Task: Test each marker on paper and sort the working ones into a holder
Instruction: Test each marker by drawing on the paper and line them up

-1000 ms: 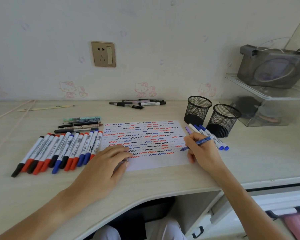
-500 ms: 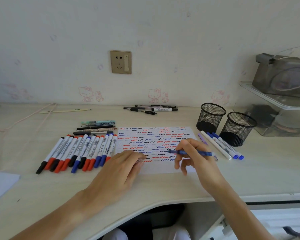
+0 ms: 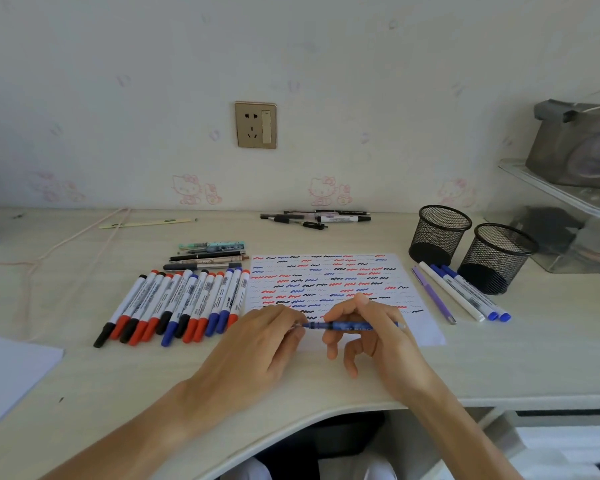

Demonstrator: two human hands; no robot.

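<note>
Wall socket (image 3: 255, 125), pink cord (image 3: 84, 239) on desk (image 3: 499, 358), perhaps a grey pouch (image 3: 575, 147) on clear shelf (image 3: 548, 192).

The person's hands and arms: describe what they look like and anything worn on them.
Both the left hand and right hand are bare: no gloves, rings, watch or bracelets visible. Both forearms are uncovered right to the frame's lower edge, with no sleeve in view. No markings, ink stains or bandages show on either.

Pale desk (image 3: 499, 358), markers (image 3: 174, 306), scribbled paper (image 3: 413, 271), holders (image 3: 471, 251) (two, mesh)

The right hand (image 3: 378, 336) has lifted the blue pen (image 3: 352, 326) off the paper (image 3: 426, 332) — level now; the left hand (image 3: 257, 344) meets its tip.
</note>
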